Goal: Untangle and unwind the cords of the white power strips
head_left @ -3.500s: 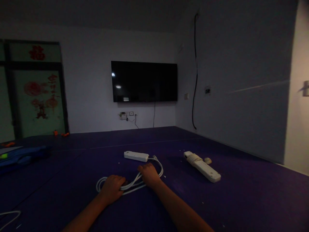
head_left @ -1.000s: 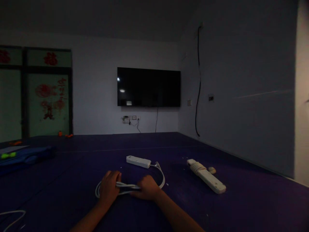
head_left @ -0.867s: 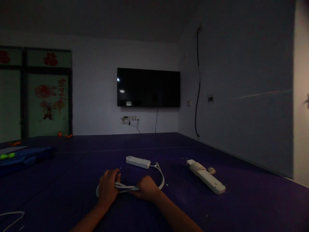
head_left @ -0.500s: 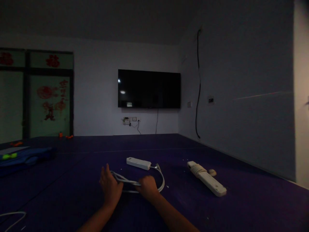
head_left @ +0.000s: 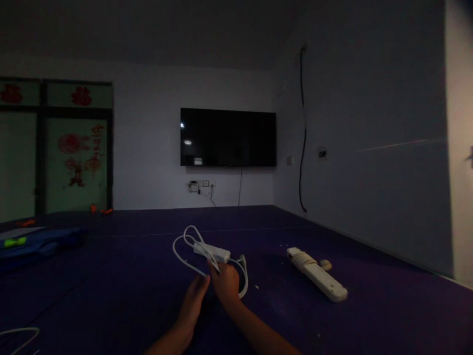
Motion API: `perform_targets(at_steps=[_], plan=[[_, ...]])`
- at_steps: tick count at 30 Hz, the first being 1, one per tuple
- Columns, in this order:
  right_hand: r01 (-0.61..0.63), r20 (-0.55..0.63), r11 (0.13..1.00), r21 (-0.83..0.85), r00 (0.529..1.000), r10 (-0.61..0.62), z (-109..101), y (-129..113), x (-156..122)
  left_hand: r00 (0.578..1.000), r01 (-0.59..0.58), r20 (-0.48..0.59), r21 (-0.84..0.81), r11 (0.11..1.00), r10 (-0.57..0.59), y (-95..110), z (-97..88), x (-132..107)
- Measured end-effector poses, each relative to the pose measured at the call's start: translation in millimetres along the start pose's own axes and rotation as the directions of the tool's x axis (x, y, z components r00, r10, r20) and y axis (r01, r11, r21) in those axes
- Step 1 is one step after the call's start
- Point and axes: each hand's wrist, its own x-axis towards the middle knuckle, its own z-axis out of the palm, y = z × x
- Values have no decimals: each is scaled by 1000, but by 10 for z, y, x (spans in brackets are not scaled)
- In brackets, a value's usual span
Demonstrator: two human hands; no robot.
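My right hand (head_left: 226,282) is closed around strands of a white power cord (head_left: 180,255), whose loops stand up above the fist. Close beside it, my left hand (head_left: 194,297) meets the lower end of one loop at its fingertips, with thumb and fingers together; part of its grip is hidden. Just behind the hands lies a white power strip (head_left: 212,252), crossed partly by the loops. From its right end the cord curves round toward my right hand, and the plug (head_left: 242,260) rests by that curve.
A second power strip (head_left: 321,278), its cord wound round one end, lies to the right with its plug (head_left: 325,265). Blue fabric (head_left: 55,241) with a bright green item (head_left: 15,242) is at left. A white cable (head_left: 25,329) lies near left. Walls bound the purple surface behind and right.
My left hand has moved right, up against my right hand, and its fingers have come together. The cord, stretched low between the hands before, now forms upright loops in front of the power strip.
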Motion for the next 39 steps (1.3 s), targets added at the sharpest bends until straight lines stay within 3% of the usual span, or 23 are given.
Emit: perform_targets(at_steps=[5,10,13,18,23,28,32,39], plan=[[85,86,991,107,992,-94,83,-120,-101,996,-45,-82,-102,994,36,10,22,-49],[105,57,958,265,991,-125,142,-136,-105,988,-29,-158,-159,987,4,-32,-18,-23],[77,20,929,362,996,-90,205,-88,-46,982,-47,-187,-198,979,10,-13,-32,-1],[-43,-14,871,489,998,57,288,95,92,991,-42,-134,-286,957,4,52,-60,25],[-51,-98,890,452,990,106,225,306,160,975,-42,-221,-118,992,15,91,-147,43],[-148,-119,820,553,960,254,142,402,129,990,28,-135,-103,994,-42,45,-187,54],[-140,-103,752,644,958,266,198,396,119,994,62,-72,-232,971,-81,-30,-148,68],[-138,-30,709,692,975,219,408,362,164,989,115,-28,-467,877,-144,-60,-136,111]])
